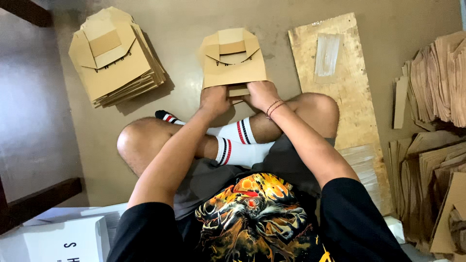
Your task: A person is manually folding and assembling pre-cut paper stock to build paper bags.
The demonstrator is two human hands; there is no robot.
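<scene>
Lying flat — tan, half-folded cardboard box blank (233, 60)

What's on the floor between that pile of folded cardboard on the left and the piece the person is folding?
Nothing: in the head view, only bare brown floor lies between the stack of folded cardboard and the cardboard piece under both hands.

Olive floor (204, 19), folded cartons (114, 56) (stacked), perhaps plywood board (340, 73)

A small packing workshop run on a bare floor (194, 29): a stack of folded cardboard boxes (114, 60) far left, heaps of flat cardboard blanks (434, 145) at right, a worn plywood board (340, 63) between.
</scene>
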